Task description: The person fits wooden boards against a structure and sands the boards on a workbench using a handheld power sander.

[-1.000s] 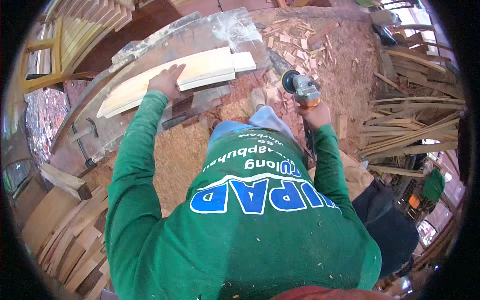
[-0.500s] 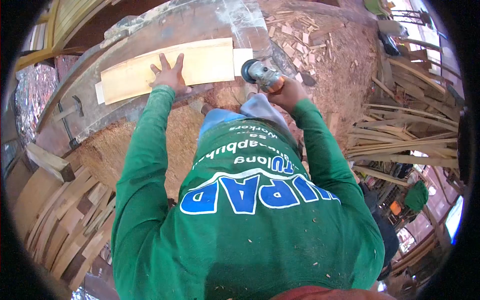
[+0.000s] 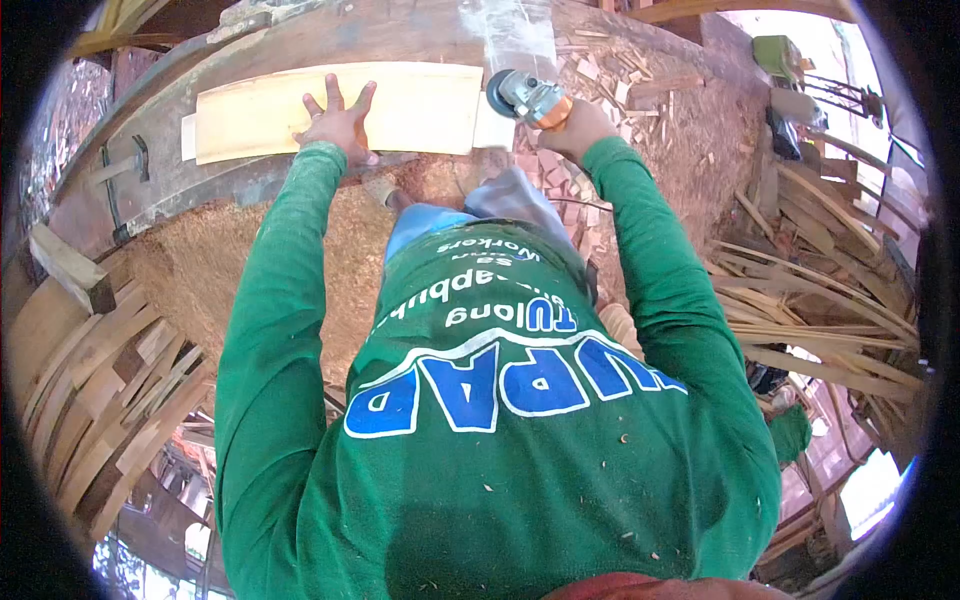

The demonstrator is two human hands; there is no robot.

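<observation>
My left hand [image 3: 338,127] lies with its fingers spread on a pale wooden board [image 3: 425,105] on the workbench [image 3: 400,40]. Lighter wood pokes out past both ends of that board, with a pale end piece [image 3: 493,128] on the right. In my right hand [image 3: 584,130] is an angle grinder [image 3: 533,99], gripped by its orange body. Its dark round disc [image 3: 503,93] is beside the board's right end, over the bench edge; whether it touches the wood I cannot tell.
A clamp [image 3: 138,160] is at the bench's left end. Wood offcuts [image 3: 590,75] and sawdust cover the ground at right. Long wood strips [image 3: 810,325] are piled on the right, and curved wooden pieces [image 3: 110,390] are stacked on the left. A dark cord [image 3: 590,203] runs below the grinder.
The camera view has shifted, so the bench and board appear higher. My left hand stays spread on the board, and the grinder stays at its right end, slightly higher in view.
</observation>
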